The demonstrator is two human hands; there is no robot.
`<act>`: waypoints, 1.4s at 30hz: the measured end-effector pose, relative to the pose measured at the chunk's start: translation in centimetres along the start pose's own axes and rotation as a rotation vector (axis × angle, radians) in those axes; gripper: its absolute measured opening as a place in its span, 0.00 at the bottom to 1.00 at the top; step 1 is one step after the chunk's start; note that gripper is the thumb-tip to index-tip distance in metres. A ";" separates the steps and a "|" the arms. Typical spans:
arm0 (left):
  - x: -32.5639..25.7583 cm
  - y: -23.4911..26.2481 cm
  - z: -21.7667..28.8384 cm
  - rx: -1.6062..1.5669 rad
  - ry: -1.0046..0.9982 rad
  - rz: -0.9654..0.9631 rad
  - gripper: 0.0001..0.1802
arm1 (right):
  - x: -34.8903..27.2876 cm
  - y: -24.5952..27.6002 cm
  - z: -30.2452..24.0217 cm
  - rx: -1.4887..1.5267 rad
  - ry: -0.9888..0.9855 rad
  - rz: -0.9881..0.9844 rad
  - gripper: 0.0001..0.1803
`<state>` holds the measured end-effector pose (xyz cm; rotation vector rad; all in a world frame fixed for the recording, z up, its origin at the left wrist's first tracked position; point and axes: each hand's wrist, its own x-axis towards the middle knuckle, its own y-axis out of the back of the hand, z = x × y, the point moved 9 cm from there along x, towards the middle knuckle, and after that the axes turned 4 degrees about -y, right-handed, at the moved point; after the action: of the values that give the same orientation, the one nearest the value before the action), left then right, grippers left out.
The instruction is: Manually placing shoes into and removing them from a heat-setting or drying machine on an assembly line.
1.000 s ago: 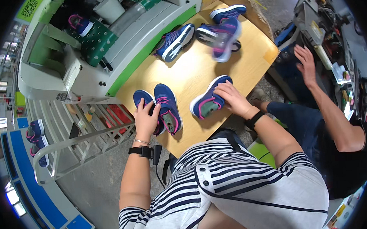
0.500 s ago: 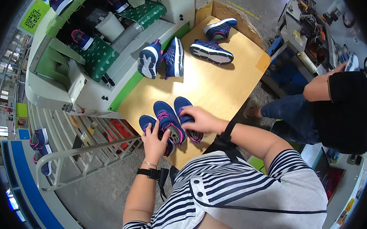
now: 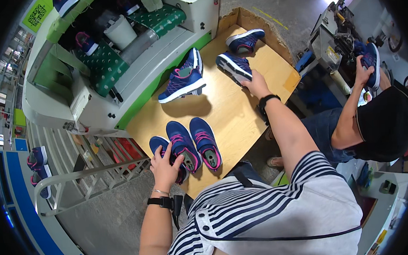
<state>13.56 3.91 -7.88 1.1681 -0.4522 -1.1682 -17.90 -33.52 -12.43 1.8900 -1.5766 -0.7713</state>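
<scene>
My left hand curls over a navy sneaker at the near left of the board, its thumb against the heel of a middle sneaker. Beside them stands another navy sneaker with pink straps, untouched. My right hand reaches to the far right and grips the end of a tilted sneaker whose dark-and-white sole shows. Behind it lies one more sneaker. At the far left of the board, a sneaker overlaps another sneaker and casts a shadow.
The wooden board adjoins a white machine with a green perforated belt carrying shoes. Torn cardboard edges its far end. A metal rail stands left. At right, a co-worker holds a sneaker.
My right hand has left the near right sneaker and moved far right onto the tilted one. The overlapping sneaker at far left has turned sideways. The co-worker's arms have risen with a shoe.
</scene>
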 end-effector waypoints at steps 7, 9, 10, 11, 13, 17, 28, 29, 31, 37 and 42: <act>3.6 1.9 -2.2 -0.229 0.036 -0.156 0.37 | -13.0 2.4 1.2 0.444 0.040 -0.292 0.37; 5.2 5.3 2.4 -0.798 -0.028 -0.102 0.39 | -15.7 3.3 -3.9 0.419 0.149 -0.396 0.41; 5.4 5.5 4.1 -0.791 -0.016 -0.112 0.39 | -16.8 3.8 -8.4 0.295 0.327 -0.414 0.43; 4.9 4.7 7.4 -1.166 -0.053 -0.317 0.39 | -17.7 3.2 -11.7 0.288 0.404 -0.489 0.42; 3.2 5.2 11.1 -1.720 -0.109 -0.665 0.38 | -18.8 3.2 -16.6 0.371 0.669 -0.332 0.47; 2.1 10.7 12.0 -1.820 -0.098 -0.494 0.40 | -20.0 -8.4 -8.6 0.526 0.091 -0.553 0.57; 15.1 28.5 5.0 -1.202 -0.352 0.770 0.48 | -23.6 -3.4 -9.7 0.656 -0.240 -0.724 0.43; 17.3 29.7 4.1 -0.995 -0.301 0.881 0.49 | -23.0 -2.2 -11.0 0.656 -0.228 -0.718 0.43; 21.7 31.2 2.1 -0.462 -0.205 1.021 0.51 | -21.3 1.0 -15.5 0.573 0.033 -0.628 0.43; 31.0 32.0 -4.0 -0.713 -0.206 0.760 0.39 | -11.0 7.1 -30.7 0.778 0.473 -0.256 0.40; 18.5 26.6 5.4 -0.593 -0.378 0.775 0.44 | 4.9 2.5 -43.6 0.352 0.737 0.110 0.40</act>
<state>28.95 -16.54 12.71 0.1968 -0.7029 -0.7398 12.92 -36.39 18.69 1.9698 -1.3548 0.2683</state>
